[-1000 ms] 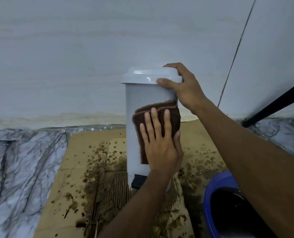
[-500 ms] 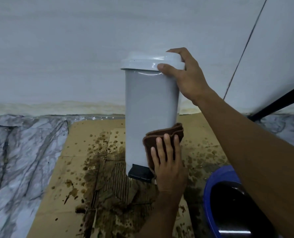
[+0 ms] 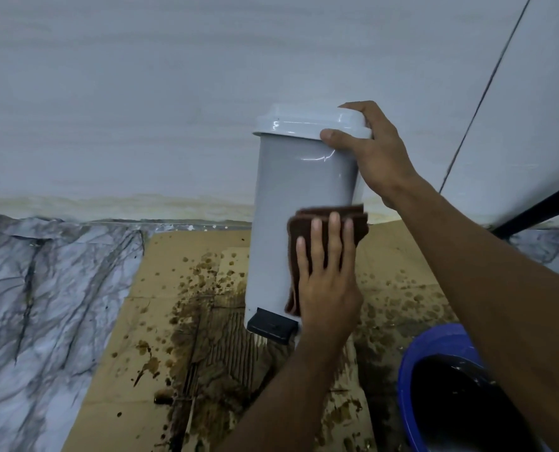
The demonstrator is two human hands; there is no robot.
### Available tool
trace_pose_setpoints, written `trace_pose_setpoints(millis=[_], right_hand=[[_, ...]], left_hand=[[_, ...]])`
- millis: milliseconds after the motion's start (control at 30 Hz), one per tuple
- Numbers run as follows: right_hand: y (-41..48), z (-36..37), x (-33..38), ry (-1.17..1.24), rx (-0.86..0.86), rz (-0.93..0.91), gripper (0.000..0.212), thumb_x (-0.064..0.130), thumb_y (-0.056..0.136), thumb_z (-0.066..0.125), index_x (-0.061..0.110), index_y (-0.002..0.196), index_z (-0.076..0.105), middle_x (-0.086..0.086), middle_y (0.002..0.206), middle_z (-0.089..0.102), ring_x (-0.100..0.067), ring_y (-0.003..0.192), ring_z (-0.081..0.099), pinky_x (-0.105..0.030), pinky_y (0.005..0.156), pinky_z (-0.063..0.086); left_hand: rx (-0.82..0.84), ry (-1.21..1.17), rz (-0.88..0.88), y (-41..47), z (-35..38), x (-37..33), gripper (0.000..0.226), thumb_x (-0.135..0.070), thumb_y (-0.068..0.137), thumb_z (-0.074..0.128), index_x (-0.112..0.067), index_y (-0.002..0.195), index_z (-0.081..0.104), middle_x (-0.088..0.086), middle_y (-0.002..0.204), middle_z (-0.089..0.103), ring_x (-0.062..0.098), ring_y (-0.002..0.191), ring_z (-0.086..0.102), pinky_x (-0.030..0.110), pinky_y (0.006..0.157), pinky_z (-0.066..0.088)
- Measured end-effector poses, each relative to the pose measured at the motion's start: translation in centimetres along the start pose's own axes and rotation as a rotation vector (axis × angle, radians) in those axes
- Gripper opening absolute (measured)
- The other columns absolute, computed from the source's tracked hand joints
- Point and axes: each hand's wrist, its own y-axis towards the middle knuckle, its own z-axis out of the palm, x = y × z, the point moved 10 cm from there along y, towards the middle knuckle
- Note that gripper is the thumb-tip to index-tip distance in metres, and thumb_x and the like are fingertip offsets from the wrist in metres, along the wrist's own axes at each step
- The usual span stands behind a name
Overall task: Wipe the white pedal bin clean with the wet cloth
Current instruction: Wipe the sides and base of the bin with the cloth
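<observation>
Head view: pedal bin point(image 3: 299, 197) upright (pedal point(image 3: 271, 325) facing camera).

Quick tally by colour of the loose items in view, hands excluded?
White: 1, pedal bin
Brown: 1, cloth
Blue: 1, bucket
Tan: 1, cardboard sheet
Total: 4

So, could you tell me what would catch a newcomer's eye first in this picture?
Most striking is the white pedal bin at centre, standing on stained cardboard before a pale wall. The right hand grips its lid rim while the left hand presses a folded brown cloth flat against its lower front. A blue bucket of dark water sits at lower right.
</observation>
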Motion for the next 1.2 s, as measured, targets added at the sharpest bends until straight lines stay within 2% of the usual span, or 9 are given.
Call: trace_pose_setpoints(millis=[133,333,533,700,767,933,1033,1100,1200], right_hand=[[0.1,-0.4,0.0,-0.006,0.0,0.017,0.042,0.037,0.079,0.078,0.027,0.116,0.061,0.012,0.109,0.064,-0.005,0.097,0.063,-0.021,0.082,0.053],[-0.2,-1.4,-0.3,0.035,0.003,0.017,0.04,0.032,0.078,0.079,0.024,0.114,0.063,0.011,0.108,0.065,-0.001,0.093,0.063,-0.02,0.082,0.051],[-0.6,-1.6,-0.4,0.073,-0.02,0.019,0.04,0.025,0.082,0.079,0.019,0.117,0.061,0.011,0.104,0.065,0.003,0.085,0.063,-0.018,0.078,0.052],[-0.2,-0.7,-0.3,0.073,-0.029,0.014,0.041,0.027,0.08,0.079,0.019,0.116,0.06,0.008,0.106,0.065,0.0,0.087,0.064,-0.02,0.08,0.054],[-0.2,-0.5,-0.3,0.065,-0.024,0.007,0.041,0.027,0.08,0.079,0.019,0.115,0.061,0.009,0.106,0.065,0.0,0.088,0.063,-0.018,0.079,0.052],[-0.5,-0.9,-0.5,0.079,0.006,-0.005,0.044,0.031,0.076,0.08,0.021,0.114,0.061,0.008,0.108,0.064,-0.002,0.091,0.063,-0.023,0.084,0.054],[-0.5,-0.8,-0.6,0.1,0.004,-0.004,0.046,0.034,0.073,0.08,0.022,0.113,0.062,0.003,0.115,0.064,-0.005,0.094,0.063,-0.022,0.081,0.054],[-0.5,-0.5,-0.6,0.117,0.009,0.0,0.047,0.034,0.071,0.081,0.023,0.113,0.062,0.0,0.12,0.063,-0.008,0.098,0.063,-0.022,0.08,0.053],[-0.5,-0.2,-0.6,0.113,0.014,-0.008,0.048,0.035,0.072,0.081,0.023,0.114,0.061,-0.002,0.123,0.062,-0.01,0.102,0.063,-0.019,0.077,0.052]], left_hand=[[0.016,-0.16,0.01,5.5,-1.8,0.8,0.071,-0.025,0.102,0.052,-0.009,0.16,0.015,0.013,0.168,0.006,0.033,0.157,0.005,0.054,0.127,0.008],[0.205,-0.096,0.471,6.7,-2.6,4.7,0.071,-0.043,0.103,0.046,-0.007,0.16,0.023,0.017,0.168,0.014,0.034,0.157,0.007,0.053,0.127,0.009],[0.235,-0.046,0.464,0.6,-1.6,8.6,0.08,-0.053,0.099,0.043,-0.007,0.16,0.018,0.018,0.168,0.011,0.038,0.156,0.008,0.058,0.125,0.011],[0.21,-0.037,0.442,4.2,-2.6,5.9,0.078,-0.053,0.1,0.045,-0.007,0.159,0.022,0.019,0.168,0.013,0.038,0.157,0.007,0.057,0.126,0.007],[0.233,-0.021,0.515,4.9,-2.6,3.7,0.077,-0.053,0.101,0.046,-0.01,0.16,0.023,0.018,0.168,0.012,0.037,0.157,0.005,0.056,0.126,0.005],[0.512,0.117,1.079,0.7,-0.4,0.4,0.064,-0.056,0.103,0.038,-0.017,0.154,0.043,0.013,0.166,0.028,0.032,0.157,0.01,0.052,0.127,0.0],[0.676,0.286,1.246,-2.5,1.5,-0.7,0.06,-0.053,0.103,0.035,-0.012,0.137,0.061,0.012,0.147,0.055,0.035,0.148,0.032,0.052,0.126,0.005],[0.789,0.482,1.335,-5.6,3.5,-1.6,0.053,-0.049,0.101,0.037,-0.013,0.121,0.07,0.008,0.129,0.067,0.034,0.132,0.047,0.054,0.122,0.013],[0.966,0.791,1.402,-9.3,5.9,-2.1,0.042,-0.042,0.102,0.042,-0.015,0.119,0.071,0.007,0.127,0.066,0.034,0.124,0.05,0.06,0.117,0.02]])
